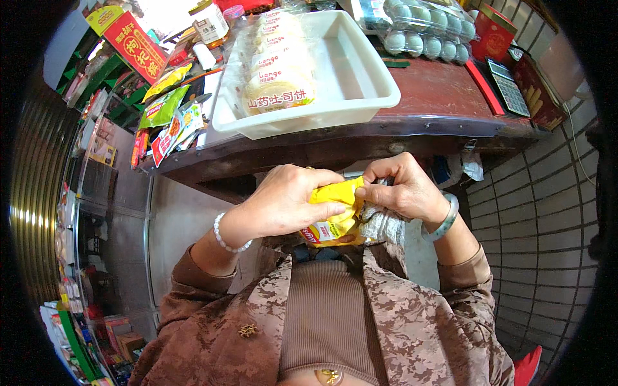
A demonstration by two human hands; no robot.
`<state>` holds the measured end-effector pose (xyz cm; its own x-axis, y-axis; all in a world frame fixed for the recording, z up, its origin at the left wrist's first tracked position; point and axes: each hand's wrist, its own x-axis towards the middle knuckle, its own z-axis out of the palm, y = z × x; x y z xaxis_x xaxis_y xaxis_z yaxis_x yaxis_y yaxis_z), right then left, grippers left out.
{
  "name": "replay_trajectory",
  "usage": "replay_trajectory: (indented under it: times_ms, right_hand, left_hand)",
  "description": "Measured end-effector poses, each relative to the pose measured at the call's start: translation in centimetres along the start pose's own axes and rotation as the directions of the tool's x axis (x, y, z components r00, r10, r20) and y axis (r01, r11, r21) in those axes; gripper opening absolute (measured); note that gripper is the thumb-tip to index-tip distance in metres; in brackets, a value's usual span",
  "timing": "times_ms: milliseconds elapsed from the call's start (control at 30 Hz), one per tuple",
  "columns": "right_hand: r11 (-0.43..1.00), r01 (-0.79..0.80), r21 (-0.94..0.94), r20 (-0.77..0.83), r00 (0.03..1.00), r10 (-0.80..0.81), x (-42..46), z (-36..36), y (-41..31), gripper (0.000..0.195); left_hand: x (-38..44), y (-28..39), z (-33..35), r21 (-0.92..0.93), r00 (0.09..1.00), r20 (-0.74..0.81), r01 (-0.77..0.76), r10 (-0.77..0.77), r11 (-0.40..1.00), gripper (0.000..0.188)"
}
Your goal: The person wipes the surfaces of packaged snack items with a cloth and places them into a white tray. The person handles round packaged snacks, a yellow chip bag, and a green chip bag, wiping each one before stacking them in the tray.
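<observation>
A yellow Lay's snack bag (338, 217) is held between my hands, just below the near edge of the table. My left hand (289, 198) grips its left side, with the thumb across the front and the fingers behind. My right hand (400, 188) pinches the bag's upper right corner between thumb and fingertips. A crumpled grey-white knitted cloth (384, 222) hangs beneath my right hand, beside the bag; whether the hand also holds it I cannot tell. The top edge of the bag is partly covered by my fingers.
On the table (434, 94) stands a white plastic tray (357, 72) with wrapped round cakes (280, 87). Left of it are snack packets (164, 106) and a honey jar (210, 24). Egg cartons (429, 31), a red box (493, 34) and a calculator (508, 87) lie to the right.
</observation>
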<state>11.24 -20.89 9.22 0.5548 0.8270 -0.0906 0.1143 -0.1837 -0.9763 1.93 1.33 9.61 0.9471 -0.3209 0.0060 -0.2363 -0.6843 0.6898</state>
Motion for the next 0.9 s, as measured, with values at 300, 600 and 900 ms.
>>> replay_trajectory:
  times_ms: [300, 600, 900]
  right_hand:
    - [0.996, -0.063, -0.066, -0.032, 0.998, 0.061, -3.0, -1.6, 4.4, 0.048]
    - [0.995, -0.081, 0.059, -0.312, 0.945, 0.096, -3.2, 1.7, 6.0, 0.024]
    - [0.994, -0.101, 0.04, -0.239, 0.965, 0.108, -2.5, 1.4, 5.6, 0.022]
  left_hand:
    - [-1.3, -5.0, 3.0, -0.811, 0.907, -0.238, 0.01, -0.346, 0.586, 0.011]
    - [-1.1, -5.3, 5.1, -0.812, 0.856, -0.341, -0.061, -0.388, 0.581, 0.011]
    - [-0.6, -4.8, 3.0, -0.647, 0.938, -0.201, 0.089, -0.282, 0.757, 0.019]
